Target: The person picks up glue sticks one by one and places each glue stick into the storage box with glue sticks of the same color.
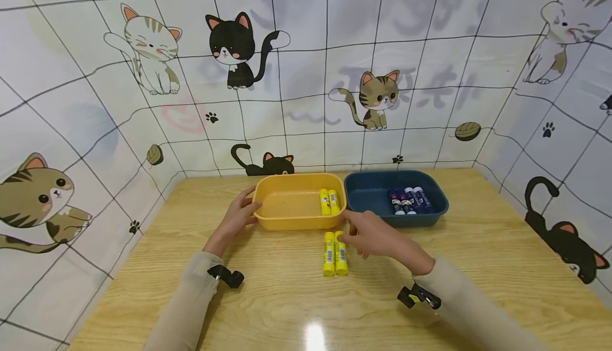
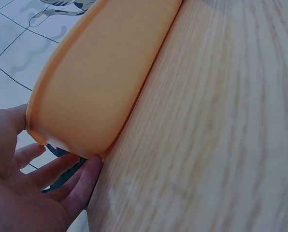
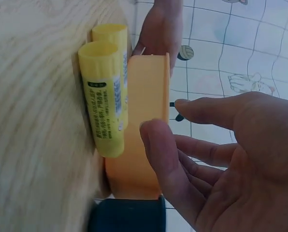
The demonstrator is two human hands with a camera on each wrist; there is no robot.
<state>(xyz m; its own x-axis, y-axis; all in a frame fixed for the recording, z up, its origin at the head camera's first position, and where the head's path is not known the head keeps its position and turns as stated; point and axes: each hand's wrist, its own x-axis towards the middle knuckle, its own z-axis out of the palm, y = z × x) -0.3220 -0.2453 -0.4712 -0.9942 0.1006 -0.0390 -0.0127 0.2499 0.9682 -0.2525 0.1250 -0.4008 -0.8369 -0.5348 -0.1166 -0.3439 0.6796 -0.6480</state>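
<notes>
My left hand (image 1: pixel 239 214) holds the left end of a yellow plastic basket (image 1: pixel 282 202); in the left wrist view its thumb is at the rim and fingertips touch the outer wall (image 2: pixel 91 96). Two yellow glue sticks lie side by side inside the basket's right end. Another pair, a left glue stick (image 1: pixel 329 255) and a right glue stick (image 1: pixel 341 258), lies on the table in front. My right hand (image 1: pixel 375 234) hovers by the basket's front right corner, above that pair. In the right wrist view its thumb and forefinger are apart with nothing between them.
A dark blue basket (image 1: pixel 365 194) stands close against the yellow one on the right, holding several dark glue sticks (image 1: pixel 423 199). Both stand toward the back of the wooden table (image 1: pixel 268 298). Cat-patterned wall covering (image 1: pixel 306 75) encloses the back and sides.
</notes>
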